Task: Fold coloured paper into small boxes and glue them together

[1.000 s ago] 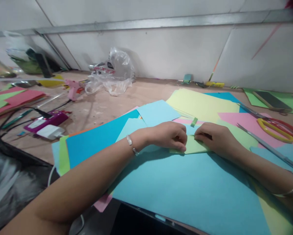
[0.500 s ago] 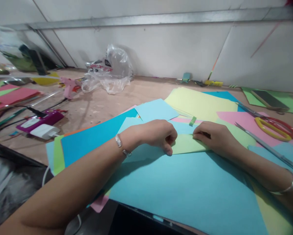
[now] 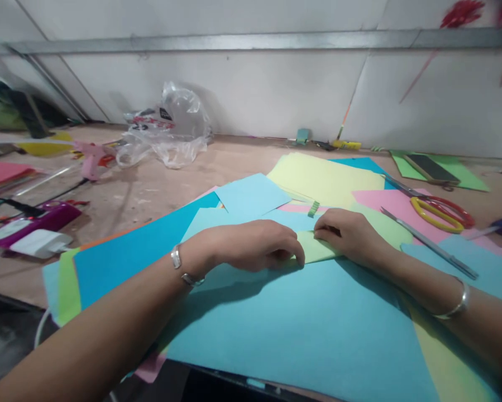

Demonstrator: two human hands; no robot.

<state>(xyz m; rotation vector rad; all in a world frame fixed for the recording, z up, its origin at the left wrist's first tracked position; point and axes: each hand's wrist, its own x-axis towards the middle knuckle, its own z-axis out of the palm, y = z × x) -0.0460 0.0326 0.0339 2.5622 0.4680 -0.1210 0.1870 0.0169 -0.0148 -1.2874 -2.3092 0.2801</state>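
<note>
A light green piece of paper (image 3: pixel 316 247), with a straight fold-like edge toward me, lies on a large light blue sheet (image 3: pixel 301 329). My left hand (image 3: pixel 263 244) bends over its left part, fingers curled together and fingertips at its near edge; the thumb is hidden. My right hand (image 3: pixel 347 231) pinches the same paper near its top between thumb and fingers. A small green pleated strip (image 3: pixel 313 209) lies just beyond the right hand. Silver bracelets circle both wrists.
Right of my hands lie scissors (image 3: pixel 439 213) with red and yellow handles and a slim grey pointed tool (image 3: pixel 433 245). Yellow sheets (image 3: pixel 330 176) are stacked behind. A pink glue gun (image 3: pixel 92 159), a purple power strip (image 3: pixel 37 220) and a plastic bag (image 3: pixel 171 131) are at left.
My left hand has slid right along the green paper, closer to the right hand, its fingers now lowered over the near edge. The right hand keeps its pinch. The view has turned slightly right.
</note>
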